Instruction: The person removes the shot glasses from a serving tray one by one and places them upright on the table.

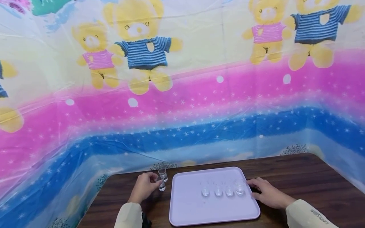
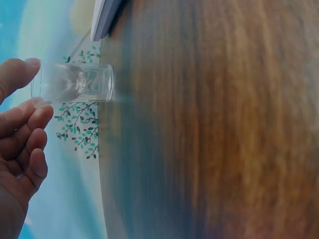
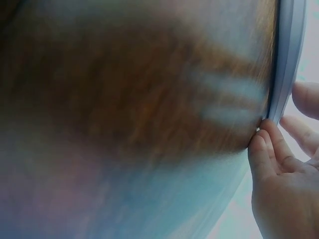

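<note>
Between thumb and fingertips, my left hand pinches a small clear glass by its upper part, left of the lilac tray. A second clear glass stands just behind it. In the left wrist view the left hand holds the glass near its rim, and its base is close to the table. My right hand rests its fingertips against the tray's right edge. The right wrist view shows the right hand with loosely bent fingers touching the tray's side.
Several clear glasses stand in a row on the right half of the tray. The dark wooden table extends on both sides of the tray. Behind it hangs a printed sheet with bears and snowflakes.
</note>
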A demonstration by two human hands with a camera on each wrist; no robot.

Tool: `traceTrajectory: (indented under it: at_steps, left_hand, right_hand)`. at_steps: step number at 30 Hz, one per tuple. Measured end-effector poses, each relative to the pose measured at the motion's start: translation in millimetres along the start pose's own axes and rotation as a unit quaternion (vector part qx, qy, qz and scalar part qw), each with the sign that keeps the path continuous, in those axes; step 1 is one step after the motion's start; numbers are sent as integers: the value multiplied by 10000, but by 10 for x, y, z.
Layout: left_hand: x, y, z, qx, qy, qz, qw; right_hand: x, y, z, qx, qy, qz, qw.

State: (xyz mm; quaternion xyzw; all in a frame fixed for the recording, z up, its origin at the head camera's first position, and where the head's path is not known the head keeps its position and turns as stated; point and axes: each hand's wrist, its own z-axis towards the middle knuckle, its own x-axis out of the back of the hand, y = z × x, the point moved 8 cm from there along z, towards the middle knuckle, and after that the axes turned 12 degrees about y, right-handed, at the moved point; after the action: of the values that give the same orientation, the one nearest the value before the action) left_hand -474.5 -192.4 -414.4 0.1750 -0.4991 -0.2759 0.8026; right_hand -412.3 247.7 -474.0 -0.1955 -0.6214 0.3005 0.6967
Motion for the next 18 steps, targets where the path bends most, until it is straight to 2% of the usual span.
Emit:
traceTrajectory:
  at_steps: [11,15,18]
  left_hand:
    - [-82,-7,35,351,-27,-10,9994]
    - [-53,28,38,194,67,-2,9998]
    - [25,103,58,-36,321,-30,9995]
  right_hand:
    - [27,-52,-14,190,-26,35,9998]
    - [14,-43,-15,161,31,0,9999]
    - [13,-37,-14,99,120,-38,9999]
